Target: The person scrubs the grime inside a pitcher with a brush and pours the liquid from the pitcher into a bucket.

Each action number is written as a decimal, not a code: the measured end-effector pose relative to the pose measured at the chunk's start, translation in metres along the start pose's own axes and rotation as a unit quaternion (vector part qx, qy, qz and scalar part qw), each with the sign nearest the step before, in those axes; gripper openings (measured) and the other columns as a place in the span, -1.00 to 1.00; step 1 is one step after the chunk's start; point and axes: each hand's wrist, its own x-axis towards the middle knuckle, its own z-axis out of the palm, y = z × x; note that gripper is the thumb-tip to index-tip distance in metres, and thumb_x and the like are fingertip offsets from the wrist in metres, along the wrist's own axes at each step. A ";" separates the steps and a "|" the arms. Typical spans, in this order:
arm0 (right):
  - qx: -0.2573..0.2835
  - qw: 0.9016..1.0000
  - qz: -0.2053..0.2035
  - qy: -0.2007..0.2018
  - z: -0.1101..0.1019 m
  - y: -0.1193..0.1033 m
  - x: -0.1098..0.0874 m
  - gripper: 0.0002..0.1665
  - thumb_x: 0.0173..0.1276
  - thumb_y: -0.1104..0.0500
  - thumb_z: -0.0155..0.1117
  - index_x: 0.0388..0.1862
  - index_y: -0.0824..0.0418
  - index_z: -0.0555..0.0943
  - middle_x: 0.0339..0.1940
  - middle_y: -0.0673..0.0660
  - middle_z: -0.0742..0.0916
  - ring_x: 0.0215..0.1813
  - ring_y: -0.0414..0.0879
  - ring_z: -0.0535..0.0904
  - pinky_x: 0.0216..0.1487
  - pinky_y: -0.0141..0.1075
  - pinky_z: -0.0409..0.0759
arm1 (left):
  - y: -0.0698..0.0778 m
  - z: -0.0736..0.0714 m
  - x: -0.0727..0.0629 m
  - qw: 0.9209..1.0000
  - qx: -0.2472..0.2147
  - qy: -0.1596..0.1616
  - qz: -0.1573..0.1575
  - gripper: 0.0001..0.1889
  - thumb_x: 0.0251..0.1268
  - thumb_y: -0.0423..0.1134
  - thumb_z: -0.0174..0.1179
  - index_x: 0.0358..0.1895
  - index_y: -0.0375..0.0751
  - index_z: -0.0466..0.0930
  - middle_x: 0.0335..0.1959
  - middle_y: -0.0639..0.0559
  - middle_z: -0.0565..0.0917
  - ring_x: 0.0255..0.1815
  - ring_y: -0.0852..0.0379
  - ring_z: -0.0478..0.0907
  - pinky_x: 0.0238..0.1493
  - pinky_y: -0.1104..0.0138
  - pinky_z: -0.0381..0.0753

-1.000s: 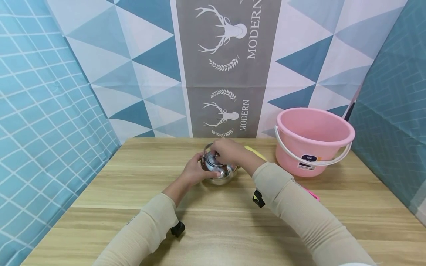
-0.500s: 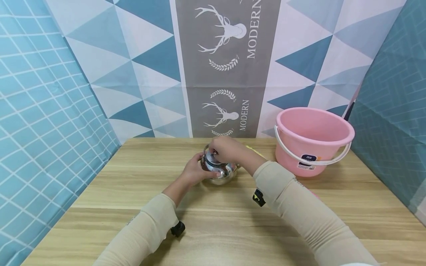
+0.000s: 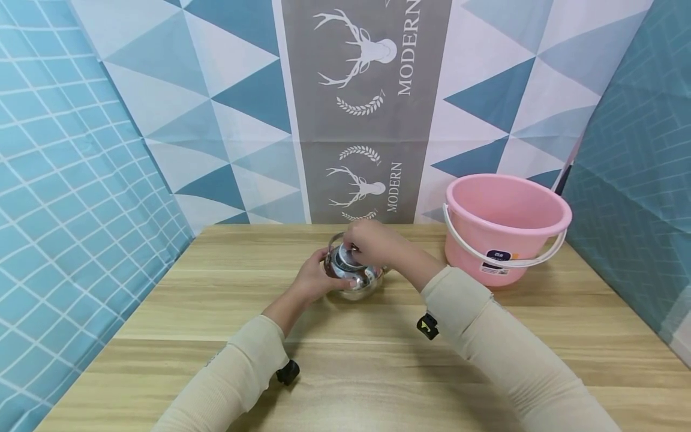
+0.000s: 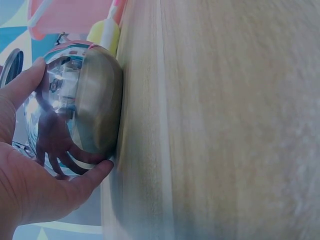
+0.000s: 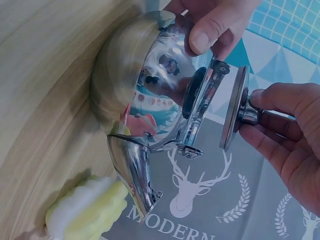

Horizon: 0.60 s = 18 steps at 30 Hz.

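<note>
A shiny stainless-steel kettle (image 3: 358, 290) stands on the wooden table. My left hand (image 3: 315, 279) holds its round body from the left, thumb and fingers spread along the curved side in the left wrist view. My right hand (image 3: 372, 243) is above the opening. In the right wrist view its thumb and fingers pinch the knob of the round kettle lid (image 5: 234, 107), which is apart from the mouth. The hinged metal handle (image 5: 206, 107) crosses beside the opening, and the spout (image 5: 134, 167) points away from my left hand.
A pink bucket (image 3: 504, 264) with a white handle stands at the back right. Beside the kettle's spout lies a yellow-and-white sponge brush (image 5: 87, 207), hidden behind my right arm in the head view. Patterned sheets (image 3: 243, 120) border the table at the back and sides.
My right forearm has swung slightly to the right, covering the yellow sponge and pink stick that showed before. The right hand has shifted slightly with the lid; the left hand stays on the kettle.
</note>
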 end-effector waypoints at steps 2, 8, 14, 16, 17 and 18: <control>-0.002 1.000 -0.007 0.008 -0.001 0.000 -0.005 -0.89 0.12 0.37 0.33 -0.35 0.27 0.71 -0.37 0.08 0.68 -0.26 -0.04 0.59 -0.17 -0.25 0.58 | -0.001 0.000 0.001 1.000 0.007 0.002 0.001 0.11 -0.32 -0.24 0.65 0.44 -0.24 0.19 0.39 -0.17 0.34 0.44 -0.15 0.18 0.47 -0.01 0.03; 0.006 0.999 -0.016 0.028 -0.001 0.002 -0.019 -0.87 0.07 0.40 0.33 -0.38 0.27 0.72 -0.41 0.06 0.64 -0.33 -0.09 0.55 -0.28 -0.31 0.57 | -0.002 -0.001 0.002 1.000 0.027 0.004 -0.002 0.12 -0.32 -0.19 0.66 0.45 -0.21 0.19 0.41 -0.17 0.32 0.44 -0.16 0.18 0.45 -0.03 0.07; 0.029 0.998 -0.019 0.047 0.000 0.007 -0.036 -0.85 0.04 0.43 0.34 -0.38 0.27 0.72 -0.43 0.06 0.61 -0.35 -0.12 0.50 -0.28 -0.33 0.55 | -0.001 -0.001 0.002 1.000 0.030 0.004 0.000 0.12 -0.32 -0.17 0.66 0.45 -0.22 0.19 0.41 -0.19 0.32 0.46 -0.18 0.14 0.45 -0.08 0.03; 0.035 0.998 -0.021 0.052 0.001 0.008 -0.041 -0.84 0.03 0.44 0.34 -0.40 0.27 0.72 -0.44 0.04 0.61 -0.35 -0.12 0.49 -0.27 -0.33 0.54 | -0.001 -0.001 0.002 1.000 0.031 0.003 0.002 0.13 -0.32 -0.17 0.66 0.45 -0.23 0.19 0.41 -0.19 0.32 0.46 -0.19 0.14 0.45 -0.09 0.02; 0.038 0.998 -0.021 0.054 0.000 0.008 -0.043 -0.84 0.03 0.45 0.34 -0.40 0.27 0.72 -0.45 0.03 0.61 -0.35 -0.13 0.49 -0.27 -0.33 0.55 | -0.001 -0.001 0.001 0.999 0.032 0.003 0.002 0.13 -0.33 -0.17 0.66 0.45 -0.23 0.19 0.41 -0.19 0.32 0.46 -0.19 0.13 0.45 -0.09 0.01; 0.040 0.997 -0.022 0.056 0.000 0.008 -0.046 -0.84 0.02 0.45 0.34 -0.40 0.27 0.72 -0.45 0.03 0.60 -0.36 -0.13 0.49 -0.28 -0.33 0.54 | -0.001 -0.001 0.001 0.999 0.033 0.003 0.002 0.13 -0.33 -0.17 0.66 0.45 -0.23 0.19 0.42 -0.19 0.32 0.46 -0.19 0.13 0.46 -0.08 0.01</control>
